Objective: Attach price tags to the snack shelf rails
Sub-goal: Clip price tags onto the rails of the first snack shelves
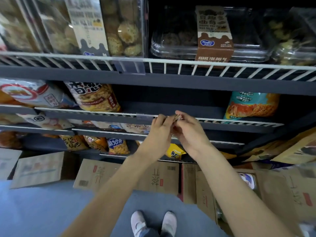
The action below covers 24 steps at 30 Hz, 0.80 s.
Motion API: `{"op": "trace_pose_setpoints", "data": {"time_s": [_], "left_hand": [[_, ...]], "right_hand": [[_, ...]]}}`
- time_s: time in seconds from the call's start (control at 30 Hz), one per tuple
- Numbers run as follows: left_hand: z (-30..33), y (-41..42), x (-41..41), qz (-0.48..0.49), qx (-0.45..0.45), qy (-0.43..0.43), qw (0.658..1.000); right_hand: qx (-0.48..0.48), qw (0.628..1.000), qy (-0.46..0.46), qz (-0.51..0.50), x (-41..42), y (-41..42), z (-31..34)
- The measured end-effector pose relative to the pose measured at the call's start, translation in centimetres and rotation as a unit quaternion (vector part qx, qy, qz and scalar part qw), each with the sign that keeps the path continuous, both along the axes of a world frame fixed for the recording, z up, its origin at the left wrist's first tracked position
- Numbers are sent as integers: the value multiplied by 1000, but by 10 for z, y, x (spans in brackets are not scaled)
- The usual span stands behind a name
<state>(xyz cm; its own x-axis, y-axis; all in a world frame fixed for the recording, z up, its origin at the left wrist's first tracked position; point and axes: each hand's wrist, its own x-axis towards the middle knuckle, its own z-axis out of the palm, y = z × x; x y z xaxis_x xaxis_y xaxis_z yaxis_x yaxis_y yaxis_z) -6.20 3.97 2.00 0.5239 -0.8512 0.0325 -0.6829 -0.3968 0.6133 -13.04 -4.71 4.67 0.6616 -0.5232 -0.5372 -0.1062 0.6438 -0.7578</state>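
Observation:
My left hand [161, 128] and my right hand [188, 129] meet in front of the white wire rail [102, 113] of the second shelf. Between their fingertips they pinch a small tag piece [177, 116], mostly hidden by the fingers. Just left of my hands a clear tag holder [144, 116] hangs on that rail. Another clear tag holder [130, 66] is clipped on the upper shelf's rail [222, 66], below the cookie boxes.
Snack bags fill the shelves: a yellow bag [95, 98] and a teal bag [251, 105] flank a bare gap behind my hands. Clear cookie boxes [205, 35] stand above. Cardboard cartons [153, 178] line the blue floor [42, 211] by my shoes.

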Motion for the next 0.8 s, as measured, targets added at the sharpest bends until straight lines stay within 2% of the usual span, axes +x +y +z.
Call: {"op": "trace_pose_setpoints", "data": {"time_s": [0.13, 0.33, 0.5, 0.6, 0.67, 0.73, 0.8], "left_hand": [[22, 45, -1, 23, 10, -90, 996], [57, 121, 11, 78, -53, -77, 993], [88, 200, 30, 194, -147, 84, 966], [100, 253, 43, 257, -179, 126, 941], [109, 290, 53, 287, -192, 159, 925], [118, 327, 63, 296, -225, 218, 902], [126, 364, 73, 296, -245, 277, 881]], "right_hand": [[69, 996, -46, 12, -2, 33, 21], [27, 994, -54, 89, 18, 98, 50], [-21, 988, -22, 152, 47, 162, 68], [-64, 973, -7, 220, 63, 208, 82], [-161, 944, -3, 286, 74, 241, 91], [-266, 912, -1, 311, 84, 272, 101], [-293, 909, -8, 296, 93, 304, 109]]}}
